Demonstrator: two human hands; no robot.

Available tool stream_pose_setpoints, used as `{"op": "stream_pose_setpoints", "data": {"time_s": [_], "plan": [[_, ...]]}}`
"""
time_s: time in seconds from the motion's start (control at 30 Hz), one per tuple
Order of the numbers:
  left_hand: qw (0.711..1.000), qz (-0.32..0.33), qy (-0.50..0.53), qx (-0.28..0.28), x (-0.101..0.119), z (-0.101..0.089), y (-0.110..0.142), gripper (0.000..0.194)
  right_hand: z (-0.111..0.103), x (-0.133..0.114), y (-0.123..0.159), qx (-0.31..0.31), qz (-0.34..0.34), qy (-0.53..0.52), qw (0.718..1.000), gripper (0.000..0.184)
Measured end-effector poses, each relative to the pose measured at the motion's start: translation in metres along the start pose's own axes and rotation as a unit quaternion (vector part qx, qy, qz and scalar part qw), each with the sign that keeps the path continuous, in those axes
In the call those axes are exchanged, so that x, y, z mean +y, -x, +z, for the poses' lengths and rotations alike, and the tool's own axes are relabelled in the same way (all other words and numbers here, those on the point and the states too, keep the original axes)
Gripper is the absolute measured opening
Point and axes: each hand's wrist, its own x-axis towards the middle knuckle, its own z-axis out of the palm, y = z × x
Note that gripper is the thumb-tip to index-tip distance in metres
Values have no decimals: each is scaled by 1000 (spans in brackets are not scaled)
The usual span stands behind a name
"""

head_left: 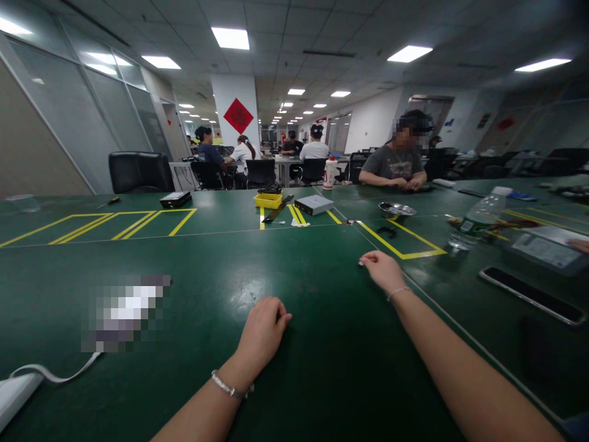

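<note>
No text readable; red diamond sign [238, 116] on pillar [232, 89], green bottle label [469, 226] too blurred.

Square ceiling panels [230, 38] glow stark white and burn out, while the ceiling around them falls to grey and the far right corner goes nearly black; pale glare smears the green desk [193, 362], dark shadow pools at its near middle, straight lines bend toward the edges, distant detail turns soft, and coarse pixel blocks mask two patches
</note>
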Motion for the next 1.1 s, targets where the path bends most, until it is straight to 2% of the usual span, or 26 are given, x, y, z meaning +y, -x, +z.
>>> {"op": "stream_pose_setpoints", "data": {"time_s": [0.1, 0.23, 0.33, 0.53, 0.7, 0.8, 0.9, 1.0, 1.1], "plan": [[1000, 10, -12, -12, 1, -1, -1, 8, -37, 43, -26, 45, 63, 140, 987, 17], [1000, 2, 2, -8, 1, -2, -2, 10, -66, 80, -36, 23, 124, 198, 972, 19], [1000, -5, 15, -9, 1, -2, -2, 11, -70, 92, -37, 23, 133, 197, 971, 22], [1000, -6, 21, -10, 0, -3, -2, 11, -64, 104, -39, 21, 155, 209, 965, 27], [1000, -4, 0, -24, 0, -3, -3, 20, -63, 111, -37, 37, 140, 238, 961, 33], [999, -11, 0, -39, -1, -1, -3, 24, -58, 97, -35, 104, 72, 267, 955, 37], [1000, 9, -3, -30, -1, 1, -2, 24, -42, 59, -27, 144, -58, 246, 957, 36], [998, 38, -50, -25, -2, 4, 1, 31, -11, 5, 1, 88, -213, 161, 960, 34], [994, 37, -93, -41, -3, 6, 3, 38, 28, -41, 49, -36, -338, 125, 932, 37]]}}
